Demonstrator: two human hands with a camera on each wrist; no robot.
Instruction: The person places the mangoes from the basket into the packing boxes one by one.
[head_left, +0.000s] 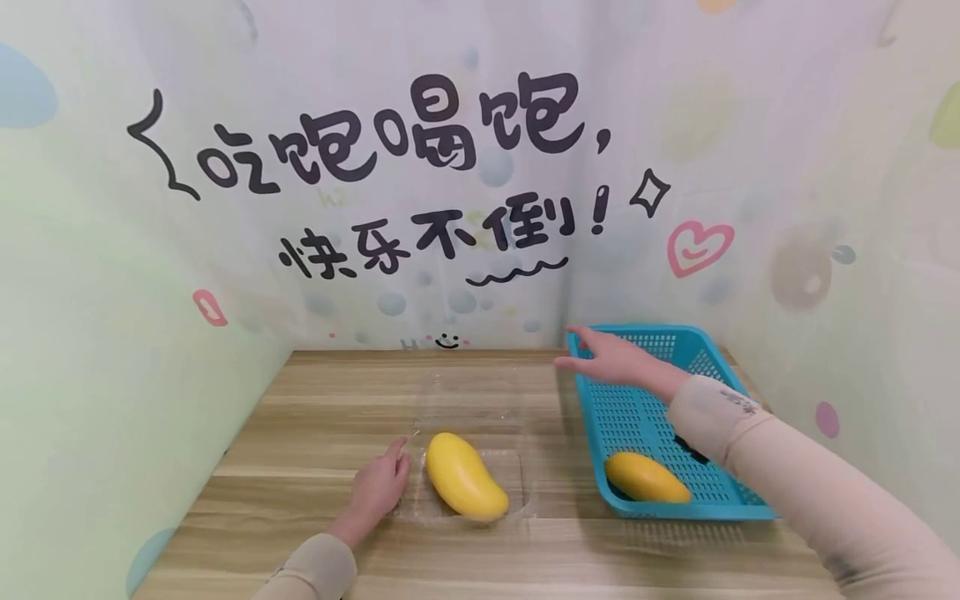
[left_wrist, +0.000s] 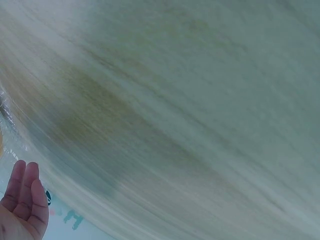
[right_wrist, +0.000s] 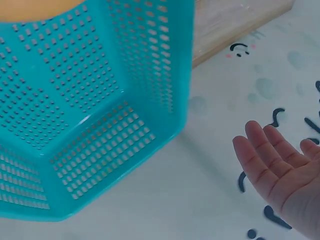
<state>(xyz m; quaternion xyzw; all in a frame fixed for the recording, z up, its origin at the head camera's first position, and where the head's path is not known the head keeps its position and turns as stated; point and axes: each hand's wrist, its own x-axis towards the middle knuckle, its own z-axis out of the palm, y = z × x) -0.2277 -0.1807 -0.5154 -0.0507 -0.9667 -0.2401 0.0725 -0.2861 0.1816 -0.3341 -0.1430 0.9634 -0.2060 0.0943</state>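
Observation:
A yellow mango point(head_left: 465, 479) lies in the base of a clear plastic box point(head_left: 513, 468), whose lid point(head_left: 467, 398) is folded back toward the wall. My left hand point(head_left: 381, 483) is at the box's left edge, its index finger stretched out along that side. In the left wrist view, that hand's fingers point(left_wrist: 26, 187) are nearly straight and grip nothing. To the right, my right hand point(head_left: 611, 358) hovers over the back left part of a blue basket point(head_left: 617, 417), fingers extended and holding nothing. A second mango point(head_left: 645, 477) rests in the basket's near end.
Behind the wooden table point(head_left: 300, 467) hangs a pale wall sheet point(head_left: 360, 317) with black writing. A small black patch point(head_left: 692, 450) shows in the basket beside my right sleeve point(head_left: 810, 475), which crosses the basket's right side.

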